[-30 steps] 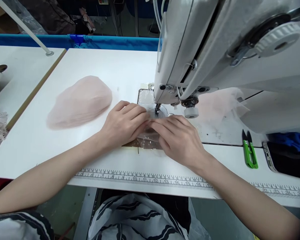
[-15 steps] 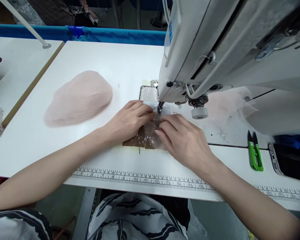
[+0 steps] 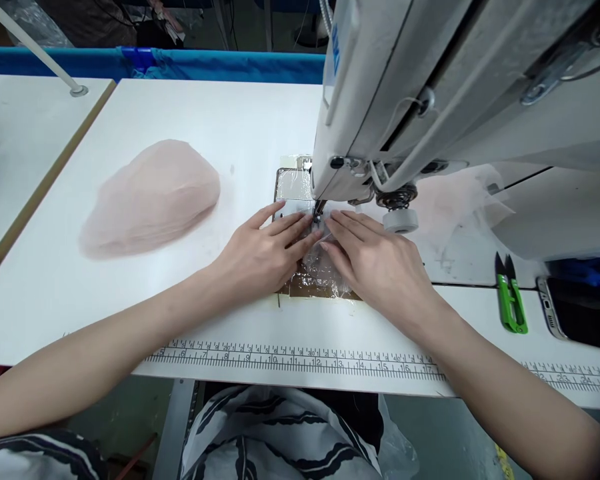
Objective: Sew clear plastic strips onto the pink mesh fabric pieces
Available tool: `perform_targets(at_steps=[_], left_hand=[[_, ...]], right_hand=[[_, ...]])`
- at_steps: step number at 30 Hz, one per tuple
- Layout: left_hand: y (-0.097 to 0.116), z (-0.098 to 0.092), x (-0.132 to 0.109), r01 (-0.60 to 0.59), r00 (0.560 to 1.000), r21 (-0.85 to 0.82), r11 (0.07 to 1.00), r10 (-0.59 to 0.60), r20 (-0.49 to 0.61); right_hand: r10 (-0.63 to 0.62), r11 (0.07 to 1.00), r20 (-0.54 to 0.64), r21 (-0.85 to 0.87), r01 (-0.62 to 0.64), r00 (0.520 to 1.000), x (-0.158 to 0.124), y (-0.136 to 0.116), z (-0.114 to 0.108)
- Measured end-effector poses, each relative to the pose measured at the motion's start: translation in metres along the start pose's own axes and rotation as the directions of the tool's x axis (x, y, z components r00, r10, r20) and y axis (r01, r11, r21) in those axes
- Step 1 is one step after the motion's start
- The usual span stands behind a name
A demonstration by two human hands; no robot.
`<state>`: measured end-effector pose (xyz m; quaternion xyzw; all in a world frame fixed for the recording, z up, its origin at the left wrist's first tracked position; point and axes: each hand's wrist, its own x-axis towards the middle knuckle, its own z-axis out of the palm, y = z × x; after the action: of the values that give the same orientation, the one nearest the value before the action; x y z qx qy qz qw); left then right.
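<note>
My left hand (image 3: 263, 257) lies with fingers spread beside the presser foot (image 3: 319, 212) of a sewing machine (image 3: 370, 87). To the right of the foot, my right hand (image 3: 383, 263) rests palm down, fingers stretched forward and thumb pointing in. Between and beneath the fingertips is a thin sheer piece of fabric (image 3: 325, 257), hard to make out against the shiny taped brown patch (image 3: 320, 289) on the table. Both hands press on it rather than grasp it. The needle's tip is hidden by the foot and fingers.
A pile of pale pink sheer fabric (image 3: 153, 200) sits on the left of the white table. More sheer fabric (image 3: 455, 200) lies beneath the machine arm. Green thread snips (image 3: 512, 297) and a phone (image 3: 580, 310) are at the right. A ruler strip (image 3: 295, 359) runs along the front edge.
Both hands have gone from bent, pinching fingers to fingers spread flat around the presser foot. My right hand has shifted slightly right and forward.
</note>
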<state>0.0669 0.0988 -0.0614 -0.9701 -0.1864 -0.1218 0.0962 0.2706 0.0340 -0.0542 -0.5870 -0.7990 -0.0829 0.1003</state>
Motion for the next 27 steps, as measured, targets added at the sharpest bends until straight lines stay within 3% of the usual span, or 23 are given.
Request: perform_targets(at_steps=[9, 27], left_hand=[[0.023, -0.004, 0.004, 0.088, 0.993, 0.048, 0.995, -0.084, -0.089], [0.029, 0.000, 0.006, 0.163, 0.979, -0.020, 0.986, -0.164, -0.125]], right_hand=[[-0.006, 1.000, -0.009, -0.003, 0.006, 1.000, 0.003, 0.003, 0.002], [-0.031, 0.999, -0.051, 0.020, 0.032, 0.998, 0.002, 0.006, 0.005]])
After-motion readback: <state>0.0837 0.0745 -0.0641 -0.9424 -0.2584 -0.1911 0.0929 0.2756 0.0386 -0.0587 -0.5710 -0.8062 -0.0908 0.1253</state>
